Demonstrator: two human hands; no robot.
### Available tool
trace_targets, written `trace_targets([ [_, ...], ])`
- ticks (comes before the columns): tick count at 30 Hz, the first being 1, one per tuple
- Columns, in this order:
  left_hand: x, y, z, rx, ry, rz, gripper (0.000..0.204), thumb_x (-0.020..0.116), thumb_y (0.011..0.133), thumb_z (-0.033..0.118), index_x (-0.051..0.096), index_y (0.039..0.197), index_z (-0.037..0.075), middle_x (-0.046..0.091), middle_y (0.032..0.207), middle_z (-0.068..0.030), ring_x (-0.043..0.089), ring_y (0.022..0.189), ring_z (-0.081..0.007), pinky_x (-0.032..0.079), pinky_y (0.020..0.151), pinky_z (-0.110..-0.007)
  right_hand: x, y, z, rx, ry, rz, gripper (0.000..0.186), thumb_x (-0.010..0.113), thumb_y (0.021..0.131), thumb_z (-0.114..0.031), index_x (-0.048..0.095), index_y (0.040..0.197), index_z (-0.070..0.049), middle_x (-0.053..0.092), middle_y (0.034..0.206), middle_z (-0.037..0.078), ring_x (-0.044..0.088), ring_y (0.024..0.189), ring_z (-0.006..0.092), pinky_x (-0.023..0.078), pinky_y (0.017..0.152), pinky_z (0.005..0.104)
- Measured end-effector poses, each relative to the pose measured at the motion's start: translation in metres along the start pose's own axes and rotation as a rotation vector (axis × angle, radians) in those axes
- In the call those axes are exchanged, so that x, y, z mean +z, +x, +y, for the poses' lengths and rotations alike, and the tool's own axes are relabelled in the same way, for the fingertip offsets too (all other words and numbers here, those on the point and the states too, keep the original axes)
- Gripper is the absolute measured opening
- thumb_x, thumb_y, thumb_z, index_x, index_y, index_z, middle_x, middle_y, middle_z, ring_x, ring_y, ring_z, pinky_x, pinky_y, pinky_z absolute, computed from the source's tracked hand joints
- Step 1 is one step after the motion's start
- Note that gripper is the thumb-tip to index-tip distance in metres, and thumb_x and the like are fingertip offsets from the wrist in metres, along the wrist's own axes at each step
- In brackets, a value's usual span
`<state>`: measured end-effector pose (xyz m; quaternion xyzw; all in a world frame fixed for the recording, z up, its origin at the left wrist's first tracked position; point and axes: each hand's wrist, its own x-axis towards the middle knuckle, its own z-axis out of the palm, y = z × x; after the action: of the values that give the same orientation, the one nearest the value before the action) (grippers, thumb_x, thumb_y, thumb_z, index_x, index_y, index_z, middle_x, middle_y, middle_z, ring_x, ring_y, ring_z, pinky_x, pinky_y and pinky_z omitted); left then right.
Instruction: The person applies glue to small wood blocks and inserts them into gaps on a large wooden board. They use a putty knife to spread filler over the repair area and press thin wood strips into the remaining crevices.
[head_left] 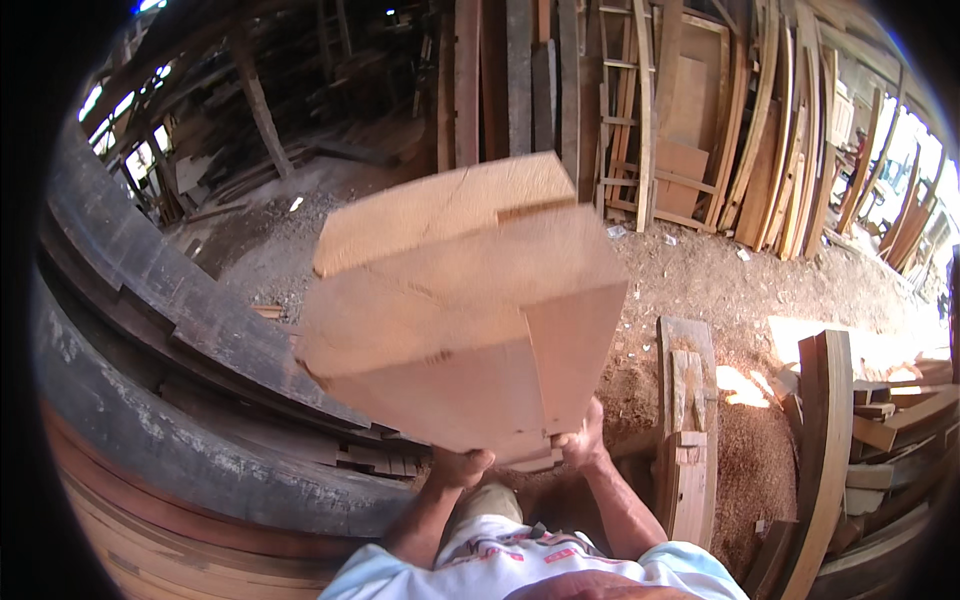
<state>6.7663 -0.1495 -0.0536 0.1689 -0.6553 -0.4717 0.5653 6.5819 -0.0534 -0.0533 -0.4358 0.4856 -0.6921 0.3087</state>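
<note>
A bulky stack of pale, thick wooden boards (470, 270) is held up in front of my body, its far end tilted upward. Several pieces lie against one another, with stepped edges and rough-cut ends. Under its near left corner, my left hand (462, 467) grips the wood, the thumb showing and the other fingers hidden beneath. At the near right corner my right hand (583, 438) closes round the edge, its fingers partly out of sight behind the boards.
Long dark planks (200, 310) are piled along my left. Right of me, a low wooden plank (687, 420) lies by sawdust (748, 450), beside an upright beam (825, 430) and a heap of offcuts (885, 450). Tall boards and a ladder-like frame (642, 110) lean at the back.
</note>
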Motion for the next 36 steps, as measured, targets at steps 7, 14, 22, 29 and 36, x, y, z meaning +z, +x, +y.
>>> trace_targets([
  [7, 0.047, 0.164, -0.073, -0.048, -0.112, -0.140, 0.045, 0.072, 0.070, 0.009, 0.057, 0.111, 0.003, 0.062, 0.095, -0.0044, 0.060, 0.083, -0.0141, 0.050, 0.073, -0.032, -0.053, 0.132, 0.050, -0.105, -0.214, 0.181, 0.121, 0.072, 0.060, -0.093, 0.061, 0.129, 0.006, 0.068, 0.114, 0.011, 0.066, 0.107, 0.0237, 0.054, 0.090, 0.0381],
  [14, 0.119, 0.312, -0.166, -0.548, -0.275, -0.366, 0.072, 0.078, 0.068, 0.011, 0.050, 0.133, 0.002, 0.061, 0.124, -0.0086, 0.059, 0.104, -0.0151, 0.051, 0.086, -0.034, -0.119, 0.274, 0.071, 0.062, -0.270, 0.332, 0.098, 0.075, 0.070, -0.073, 0.059, 0.129, 0.004, 0.069, 0.110, 0.012, 0.066, 0.105, 0.0205, 0.055, 0.088, 0.0415],
  [22, 0.255, 0.446, -0.207, -0.142, -0.134, -0.357, 0.101, 0.078, 0.073, 0.076, 0.054, 0.125, -0.006, 0.057, 0.119, -0.0111, 0.057, 0.107, -0.0219, 0.051, 0.087, -0.040, -0.196, 0.400, 0.066, -0.134, 0.031, 0.486, 0.115, 0.076, 0.072, -0.080, 0.050, 0.146, 0.004, 0.059, 0.141, 0.018, 0.055, 0.132, 0.0275, 0.043, 0.111, 0.0416],
  [29, 0.393, 0.542, -0.236, -0.035, -0.060, -0.480, 0.103, 0.074, 0.078, 0.075, 0.048, 0.136, -0.006, 0.055, 0.128, -0.0148, 0.056, 0.116, -0.0260, 0.048, 0.099, -0.045, -0.293, 0.491, 0.081, -0.285, 0.158, 0.544, 0.110, 0.070, 0.077, -0.082, 0.053, 0.142, 0.006, 0.062, 0.136, 0.018, 0.056, 0.130, 0.0263, 0.042, 0.111, 0.0410],
  [36, 0.520, 0.602, -0.300, -0.028, -0.107, -0.506, 0.105, 0.070, 0.079, 0.078, 0.049, 0.135, -0.008, 0.055, 0.126, -0.0137, 0.055, 0.119, -0.0264, 0.048, 0.099, -0.046, -0.441, 0.593, 0.080, -0.342, 0.135, 0.584, 0.112, 0.067, 0.078, -0.084, 0.052, 0.142, 0.007, 0.062, 0.132, 0.017, 0.056, 0.126, 0.0244, 0.044, 0.108, 0.0392],
])
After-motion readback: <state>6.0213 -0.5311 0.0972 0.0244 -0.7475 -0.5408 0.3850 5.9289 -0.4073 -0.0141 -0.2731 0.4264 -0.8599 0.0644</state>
